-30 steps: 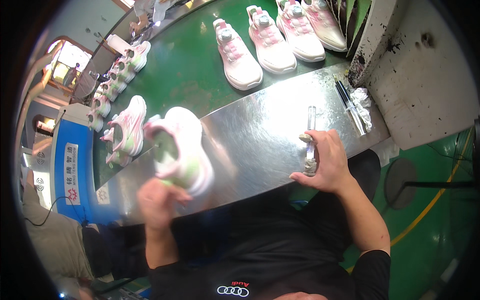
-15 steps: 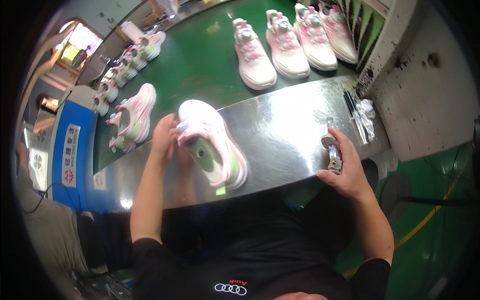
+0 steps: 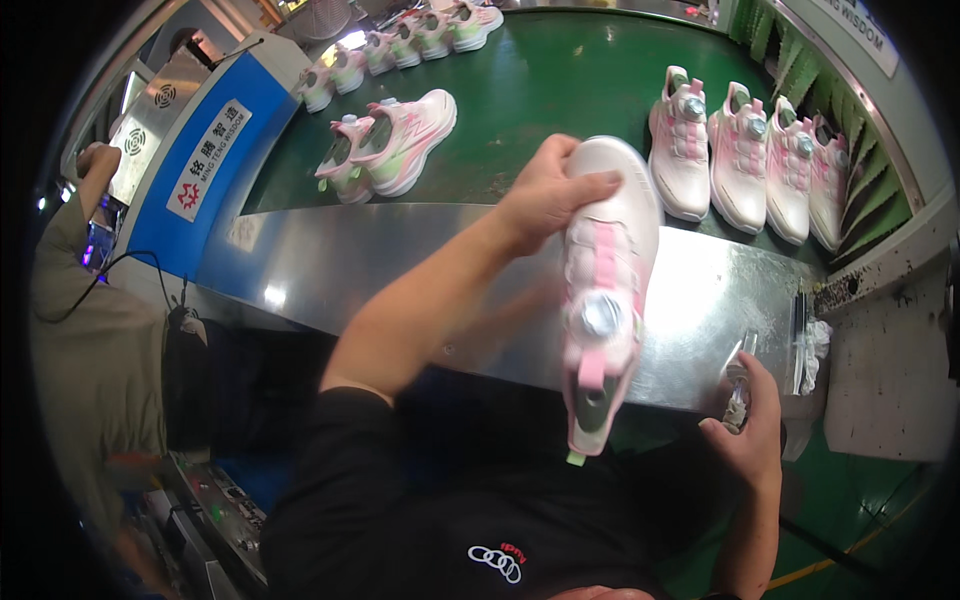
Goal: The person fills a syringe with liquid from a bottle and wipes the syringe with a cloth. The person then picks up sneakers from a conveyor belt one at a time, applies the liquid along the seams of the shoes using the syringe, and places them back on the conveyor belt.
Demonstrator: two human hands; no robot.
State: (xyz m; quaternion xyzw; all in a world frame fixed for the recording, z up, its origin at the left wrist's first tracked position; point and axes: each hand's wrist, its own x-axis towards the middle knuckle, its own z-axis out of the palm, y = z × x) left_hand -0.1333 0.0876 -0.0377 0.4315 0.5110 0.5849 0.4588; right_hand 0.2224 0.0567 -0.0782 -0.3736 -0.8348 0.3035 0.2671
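A white and pink sneaker [image 3: 605, 250] with a round silver dial on its tongue hangs upright over the metal ledge, toe up and heel toward me. My left hand [image 3: 550, 195] is closed on its toe end, thumb across the upper. Over the ledge's right front edge, my right hand [image 3: 752, 420] curls around a small greyish, lumpy object with a shiny part [image 3: 736, 395]; its exact kind is unclear. Two more sneakers [image 3: 410, 145] of the same colours stand side by side on the green belt to the left.
Several white and pink sneakers [image 3: 685, 150] stand in a row at the right of the green belt [image 3: 560, 60], beside hanging green strips [image 3: 870, 160]. Smaller sneakers [image 3: 405, 42] line the far left. A pen [image 3: 799, 325] and crumpled plastic [image 3: 815, 355] lie right. A co-worker's arm [image 3: 92, 180] shows left.
My left hand has gone from beside the sneaker to gripping its toe, and the sneaker is now lifted and turned with its dial facing up. My right hand still has the small object.
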